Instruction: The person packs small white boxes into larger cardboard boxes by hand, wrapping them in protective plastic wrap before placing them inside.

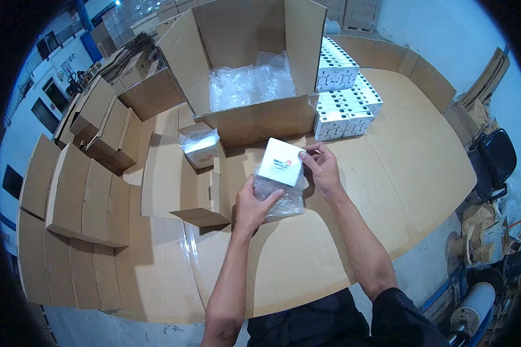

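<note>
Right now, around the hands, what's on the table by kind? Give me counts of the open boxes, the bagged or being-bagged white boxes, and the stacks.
Large open cardboard box with clear bags inside: 1
Small open cardboard carton: 1
White box held by left hand and right hand, half in clear bag: 1
Bagged white box in the carton: 1
Stack of white boxes: 1
Total: 5

A packing warehouse: stacked cardboard cartons (81, 191) and white product boxes (344, 98).
</note>
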Motion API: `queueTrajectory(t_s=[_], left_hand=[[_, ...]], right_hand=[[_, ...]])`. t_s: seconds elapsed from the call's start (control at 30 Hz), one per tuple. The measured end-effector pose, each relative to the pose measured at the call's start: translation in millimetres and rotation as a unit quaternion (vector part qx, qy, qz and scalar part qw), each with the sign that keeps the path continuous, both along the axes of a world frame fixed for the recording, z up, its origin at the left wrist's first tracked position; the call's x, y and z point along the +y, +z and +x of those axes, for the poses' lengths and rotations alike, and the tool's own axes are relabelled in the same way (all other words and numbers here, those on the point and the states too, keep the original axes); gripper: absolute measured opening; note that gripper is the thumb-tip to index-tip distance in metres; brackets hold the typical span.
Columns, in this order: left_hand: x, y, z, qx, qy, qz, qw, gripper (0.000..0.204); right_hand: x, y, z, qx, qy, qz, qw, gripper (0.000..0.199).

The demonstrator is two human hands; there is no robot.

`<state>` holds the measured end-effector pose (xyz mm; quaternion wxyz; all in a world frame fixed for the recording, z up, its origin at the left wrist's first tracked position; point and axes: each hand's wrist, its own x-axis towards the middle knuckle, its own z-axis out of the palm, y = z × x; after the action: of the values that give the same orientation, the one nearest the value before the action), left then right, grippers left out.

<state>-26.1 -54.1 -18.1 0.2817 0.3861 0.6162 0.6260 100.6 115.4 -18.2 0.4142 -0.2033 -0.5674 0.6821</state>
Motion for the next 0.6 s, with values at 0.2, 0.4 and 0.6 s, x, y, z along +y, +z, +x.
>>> queueTrajectory(t_s=[0.2, 0.4, 0.6], left_hand=[[2.8, 3.5, -4.4, -0.049, 0.038, -0.025, 0.998, 0.040], [15.4, 1.4, -1.7, -0.059, 0.081, 0.008, 0.995, 0.032], [16.4, -3.2, -4.9, -0.127, 0.121, 0.026, 0.984, 0.032]], right_hand=[[-4.8, 2.0, -0.5, -0.003, 0.007, -0.023, 1.000, 0.017], [3.4, 0.9, 6.5, -0.065, 0.056, -0.021, 0.996, 0.023], [-23.4, 23.6, 3.3, -0.078, 0.119, 0.002, 0.990, 0.061]])
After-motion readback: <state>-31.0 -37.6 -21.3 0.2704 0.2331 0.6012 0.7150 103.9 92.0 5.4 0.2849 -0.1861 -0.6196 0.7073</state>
